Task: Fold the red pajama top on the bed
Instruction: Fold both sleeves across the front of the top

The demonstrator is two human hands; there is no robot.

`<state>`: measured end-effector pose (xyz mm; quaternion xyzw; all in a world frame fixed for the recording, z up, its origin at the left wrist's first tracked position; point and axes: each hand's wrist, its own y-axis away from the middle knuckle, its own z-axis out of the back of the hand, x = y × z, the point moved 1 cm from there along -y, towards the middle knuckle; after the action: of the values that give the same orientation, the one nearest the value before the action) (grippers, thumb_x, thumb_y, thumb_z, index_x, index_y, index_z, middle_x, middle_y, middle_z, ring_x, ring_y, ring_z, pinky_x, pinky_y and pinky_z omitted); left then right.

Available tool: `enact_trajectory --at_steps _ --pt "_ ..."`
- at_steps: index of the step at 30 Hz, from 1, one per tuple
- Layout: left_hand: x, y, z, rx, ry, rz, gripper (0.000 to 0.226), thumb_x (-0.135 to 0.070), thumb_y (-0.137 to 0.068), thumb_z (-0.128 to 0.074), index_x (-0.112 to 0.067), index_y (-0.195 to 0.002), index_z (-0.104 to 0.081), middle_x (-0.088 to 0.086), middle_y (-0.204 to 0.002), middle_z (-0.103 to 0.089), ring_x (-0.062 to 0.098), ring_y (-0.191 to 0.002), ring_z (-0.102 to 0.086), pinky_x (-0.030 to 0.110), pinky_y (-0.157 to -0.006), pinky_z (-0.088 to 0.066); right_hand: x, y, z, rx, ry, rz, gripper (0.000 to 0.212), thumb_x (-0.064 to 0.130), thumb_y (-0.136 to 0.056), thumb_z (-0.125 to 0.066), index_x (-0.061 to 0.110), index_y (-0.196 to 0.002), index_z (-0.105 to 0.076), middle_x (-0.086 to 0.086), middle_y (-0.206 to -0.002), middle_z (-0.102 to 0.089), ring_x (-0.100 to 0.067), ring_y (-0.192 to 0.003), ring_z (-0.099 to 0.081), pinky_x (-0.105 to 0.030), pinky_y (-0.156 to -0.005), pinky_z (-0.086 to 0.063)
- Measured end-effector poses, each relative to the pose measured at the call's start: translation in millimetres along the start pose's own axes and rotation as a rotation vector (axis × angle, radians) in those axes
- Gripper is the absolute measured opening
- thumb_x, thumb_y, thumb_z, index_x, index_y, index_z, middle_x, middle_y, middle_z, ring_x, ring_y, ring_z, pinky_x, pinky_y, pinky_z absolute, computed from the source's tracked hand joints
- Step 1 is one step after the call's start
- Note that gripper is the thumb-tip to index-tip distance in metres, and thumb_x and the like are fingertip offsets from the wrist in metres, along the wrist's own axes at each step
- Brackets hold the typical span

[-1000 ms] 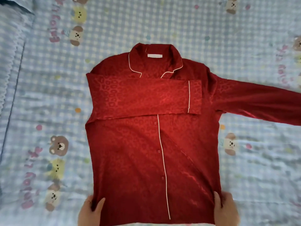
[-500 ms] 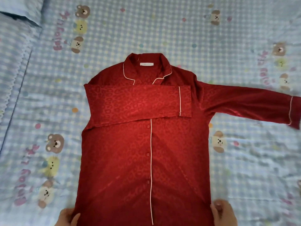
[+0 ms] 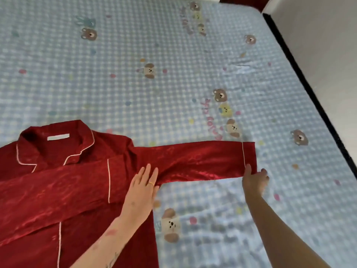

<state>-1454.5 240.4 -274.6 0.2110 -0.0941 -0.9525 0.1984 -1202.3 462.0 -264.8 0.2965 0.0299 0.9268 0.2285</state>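
The red pajama top [image 3: 81, 192] with white piping lies face up at the lower left of the bed, collar toward the far side. One sleeve lies folded across the chest. The other sleeve [image 3: 197, 161] stretches out flat to the right. My left hand [image 3: 142, 187] rests flat, fingers spread, on the armpit where that sleeve meets the body. My right hand [image 3: 255, 178] is at the sleeve's cuff [image 3: 249, 155], thumb on top of the cuff's near edge and fingers beside it. The top's hem is out of frame.
The bed [image 3: 173, 84] is covered with a pale blue checked sheet printed with bears and dogs. Its dark right edge [image 3: 309, 89] runs diagonally beside a white wall or floor. The sheet is wrinkled below the outstretched sleeve.
Both hands have left the hem and moved up and right: the left onto the armpit, the right to the outstretched sleeve's cuff. The view has swung right.
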Motion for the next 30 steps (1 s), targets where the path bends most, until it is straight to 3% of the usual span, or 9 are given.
enact_trajectory --at_steps 3,6,11,14,17,21,25,27,30 --pt "-33 -47 -22 0.098 -0.150 -0.064 0.084 -0.046 -0.093 0.009 -0.006 -0.127 -0.057 0.017 -0.135 -0.055 0.035 -0.125 -0.052 0.046 -0.099 -0.046 -5 -40 -8 0.039 -0.031 -0.084 0.069 0.033 -0.086 -0.063 -0.006 -0.135 -0.034 -0.031 -0.135 -0.039 -0.044 -0.122 -0.042 -0.050 -0.097 -0.040" --pt "-80 -78 -33 0.080 -0.171 -0.203 0.067 -0.043 -0.097 -0.010 -0.008 -0.120 -0.063 0.012 -0.126 -0.063 0.027 -0.119 -0.059 0.043 -0.094 -0.051 -21 -59 -6 0.011 -0.002 -0.100 0.059 0.033 -0.079 -0.072 0.002 -0.120 -0.045 -0.025 -0.126 -0.046 -0.044 -0.112 -0.049 -0.050 -0.092 -0.042" --pt "-182 -164 -48 0.026 -0.036 -0.440 0.047 -0.015 -0.098 -0.035 -0.011 -0.144 -0.028 0.009 -0.157 -0.021 0.023 -0.146 -0.014 0.037 -0.120 -0.012 -45 -66 -1 0.093 -0.003 0.020 0.038 0.028 -0.079 -0.072 0.007 -0.107 -0.056 -0.017 -0.116 -0.051 -0.036 -0.106 -0.050 -0.046 -0.094 -0.040" --pt "-233 -214 -52 0.034 -0.072 -0.506 0.056 -0.003 -0.094 -0.038 -0.012 -0.146 -0.021 0.009 -0.159 -0.014 0.026 -0.147 -0.010 0.038 -0.120 -0.008 -51 -66 3 0.123 -0.109 0.074 0.030 0.020 -0.080 -0.072 0.010 -0.105 -0.057 -0.009 -0.107 -0.053 -0.025 -0.089 -0.058 -0.033 -0.077 -0.046" --pt "-260 -242 -56 0.185 -0.088 -0.478 0.056 -0.008 -0.096 -0.037 -0.010 -0.147 -0.014 0.016 -0.152 -0.028 0.033 -0.142 -0.021 0.041 -0.117 -0.017 -52 -62 5 0.134 -0.145 0.084 0.032 0.019 -0.079 -0.073 0.012 -0.104 -0.055 -0.004 -0.098 -0.060 -0.018 -0.079 -0.060 -0.028 -0.069 -0.046" --pt "-271 -243 -56 0.184 -0.100 -0.424 0.033 -0.021 -0.092 -0.049 -0.007 -0.123 -0.049 0.014 -0.122 -0.056 0.033 -0.123 -0.042 0.041 -0.103 -0.030 -50 -53 1 0.205 -0.065 0.071 0.022 0.023 -0.079 -0.072 0.012 -0.094 -0.061 -0.005 -0.089 -0.065 -0.027 -0.087 -0.061 -0.035 -0.076 -0.047" --pt "-247 -234 -23 0.266 0.340 -0.298 0.016 -0.016 -0.088 -0.058 -0.006 -0.098 -0.064 0.012 -0.107 -0.064 0.028 -0.106 -0.056 0.045 -0.098 -0.042 -38 -29 17 0.228 -0.269 0.058 0.008 0.024 -0.082 -0.069 0.020 -0.081 -0.062 -0.003 -0.089 -0.065 -0.022 -0.087 -0.062 -0.032 -0.076 -0.049" --pt "-215 -226 10 0.271 0.490 -0.292 0.013 -0.009 -0.086 -0.060 -0.005 -0.096 -0.067 0.010 -0.103 -0.068 0.021 -0.101 -0.061 0.037 -0.096 -0.045 -20 -2 28 0.280 -0.472 0.079 0.012 0.016 -0.084 -0.067 0.025 -0.079 -0.060 0.001 -0.079 -0.070 -0.017 -0.078 -0.067 -0.023 -0.068 -0.051" --pt "-153 -197 62 0.258 0.552 -0.290 0.009 -0.010 -0.085 -0.062 -0.016 -0.086 -0.069 -0.011 -0.090 -0.065 -0.008 -0.091 -0.058 0.008 -0.086 -0.040 10 50 32 0.380 -0.563 0.163 0.018 0.011 -0.085 -0.066 0.029 -0.083 -0.065 0.003 -0.080 -0.073 -0.011 -0.077 -0.068 -0.019 -0.068 -0.052"
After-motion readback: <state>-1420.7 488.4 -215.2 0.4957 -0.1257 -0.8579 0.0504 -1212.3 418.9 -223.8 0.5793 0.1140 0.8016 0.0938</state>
